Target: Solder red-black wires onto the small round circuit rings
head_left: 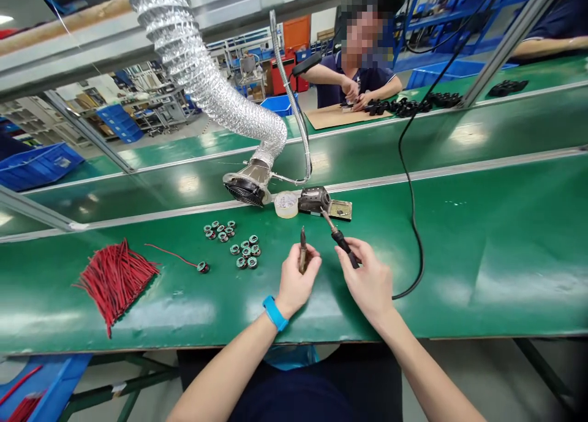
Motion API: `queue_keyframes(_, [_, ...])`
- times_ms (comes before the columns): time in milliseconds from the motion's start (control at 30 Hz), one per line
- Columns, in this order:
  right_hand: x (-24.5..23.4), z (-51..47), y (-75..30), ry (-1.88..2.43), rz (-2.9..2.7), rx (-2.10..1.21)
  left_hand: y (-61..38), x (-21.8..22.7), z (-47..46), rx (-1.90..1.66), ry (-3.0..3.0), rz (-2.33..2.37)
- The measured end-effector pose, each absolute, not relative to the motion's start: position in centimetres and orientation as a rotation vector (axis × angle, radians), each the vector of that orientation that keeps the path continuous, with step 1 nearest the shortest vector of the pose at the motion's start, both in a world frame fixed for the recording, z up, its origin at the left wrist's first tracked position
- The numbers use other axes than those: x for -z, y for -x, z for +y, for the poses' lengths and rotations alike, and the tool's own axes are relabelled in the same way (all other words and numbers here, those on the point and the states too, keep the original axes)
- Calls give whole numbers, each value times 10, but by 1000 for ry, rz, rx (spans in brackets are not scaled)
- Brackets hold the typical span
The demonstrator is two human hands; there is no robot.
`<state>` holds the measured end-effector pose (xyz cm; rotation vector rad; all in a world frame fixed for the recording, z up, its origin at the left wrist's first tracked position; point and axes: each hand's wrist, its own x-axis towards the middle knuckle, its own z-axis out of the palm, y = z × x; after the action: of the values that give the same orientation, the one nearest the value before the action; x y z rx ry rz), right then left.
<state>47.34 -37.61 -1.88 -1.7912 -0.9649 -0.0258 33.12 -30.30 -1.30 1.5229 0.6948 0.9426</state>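
Note:
My left hand (pixel 296 281) is closed around a thin metal tool like tweezers (pixel 302 250), held upright with its tip pointing up. A blue band sits on that wrist. My right hand (pixel 367 278) grips the black handle of a soldering iron (pixel 339 237), whose tip points up-left toward the iron stand (pixel 316 200). Both hands hover over the green bench (pixel 482 250), close together. Several small round ring parts (pixel 234 241) lie left of my left hand. One ring with a red wire attached (pixel 203 267) lies apart from them.
A bundle of red wires (pixel 114 278) lies at the far left. A silver fume duct (pixel 220 97) ends in a fan near a solder roll (pixel 286 204). The iron's black cable (pixel 410 189) loops to the right. Another person works at the far bench.

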Motion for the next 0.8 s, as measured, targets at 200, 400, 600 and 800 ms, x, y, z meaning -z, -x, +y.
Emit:
queue_keyframes(200, [24, -369, -447, 1751, -1170, 248, -375, 4, -325, -1138, -1253, 801])
queue_keyframes(400, [26, -401, -414, 1370, -1164, 588, -384, -18, -308, -1202, -1071, 791])
queue_keyframes(600, [39, -408, -403, 1341, -868, -108, -385, -51, -327, -1104, -966, 742])
queue_keyframes(800, [10, -383, -446, 1220, -612, -392, -382, -58, -348, -922, -1096, 682])
